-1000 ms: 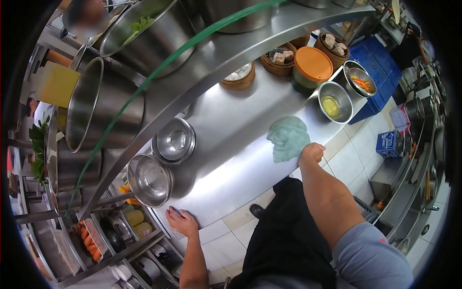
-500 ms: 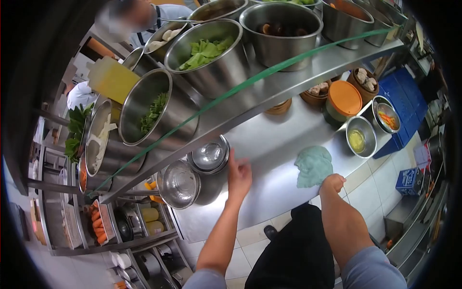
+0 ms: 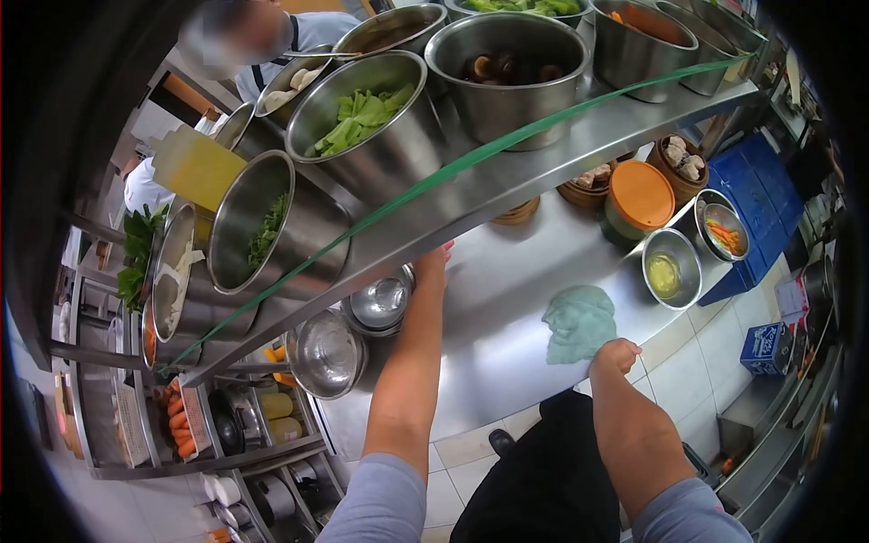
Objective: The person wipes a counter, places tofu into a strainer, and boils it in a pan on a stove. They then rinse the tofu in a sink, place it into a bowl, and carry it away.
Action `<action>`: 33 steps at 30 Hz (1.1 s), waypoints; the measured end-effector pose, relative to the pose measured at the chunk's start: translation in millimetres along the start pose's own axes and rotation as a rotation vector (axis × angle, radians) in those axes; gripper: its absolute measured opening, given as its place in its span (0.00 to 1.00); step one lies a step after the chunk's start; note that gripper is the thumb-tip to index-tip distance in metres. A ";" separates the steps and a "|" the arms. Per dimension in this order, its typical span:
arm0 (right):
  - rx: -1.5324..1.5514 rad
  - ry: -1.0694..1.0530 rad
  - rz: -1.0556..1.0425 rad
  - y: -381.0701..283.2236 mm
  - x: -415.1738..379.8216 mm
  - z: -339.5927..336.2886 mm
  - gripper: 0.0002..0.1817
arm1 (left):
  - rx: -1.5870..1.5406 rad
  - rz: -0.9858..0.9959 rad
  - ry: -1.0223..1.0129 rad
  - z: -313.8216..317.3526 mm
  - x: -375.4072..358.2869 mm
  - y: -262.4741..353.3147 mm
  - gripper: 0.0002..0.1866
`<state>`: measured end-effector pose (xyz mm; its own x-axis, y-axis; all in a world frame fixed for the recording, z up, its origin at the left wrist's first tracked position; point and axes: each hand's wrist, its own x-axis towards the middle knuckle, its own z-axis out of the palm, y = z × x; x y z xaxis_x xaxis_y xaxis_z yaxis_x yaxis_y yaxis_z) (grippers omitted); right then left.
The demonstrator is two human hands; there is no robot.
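The right hand (image 3: pixel 614 356) rests as a closed grip on the near corner of a green cloth (image 3: pixel 579 321), which lies flat on the steel surface (image 3: pixel 507 299). The surface beyond the cloth looks shiny and bare, so I judge the wiping is partly done; the strip to the right of the grip, where a small steel bowl (image 3: pixel 672 268) with yellow liquid, a bowl of carrot pieces (image 3: pixel 724 232) and an orange-lidded container (image 3: pixel 639 201) stand, is probably not yet wiped. The left hand (image 3: pixel 434 260) reaches up and away from the cloth, under the edge of the upper shelf (image 3: pixel 507 172). Its fingers are mostly hidden there, so I cannot tell how far its grip is open or if it holds something. Just left of this hand, two steel lids (image 3: pixel 380 303) lie on the surface.
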<state>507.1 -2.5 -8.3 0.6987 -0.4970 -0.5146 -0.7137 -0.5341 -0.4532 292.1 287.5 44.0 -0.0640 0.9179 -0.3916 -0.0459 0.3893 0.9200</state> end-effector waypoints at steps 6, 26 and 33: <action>-0.011 0.012 0.007 -0.9 -4.3 -2.4 0.37 | 0.233 0.069 -0.009 0.3 24.5 -15.7 0.23; -0.070 0.018 -0.043 0.9 -0.7 3.0 0.37 | 0.083 0.041 0.013 -1.3 -7.9 -2.0 0.34; -0.089 0.024 -0.054 -1.5 -6.3 -1.2 0.37 | 0.108 0.012 -0.018 -6.2 -13.3 -13.8 0.32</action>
<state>503.8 0.6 -3.5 0.7379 -0.4813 -0.4731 -0.6683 -0.6187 -0.4130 287.3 269.4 36.4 -0.0460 0.9233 -0.3814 0.0624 0.3837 0.9213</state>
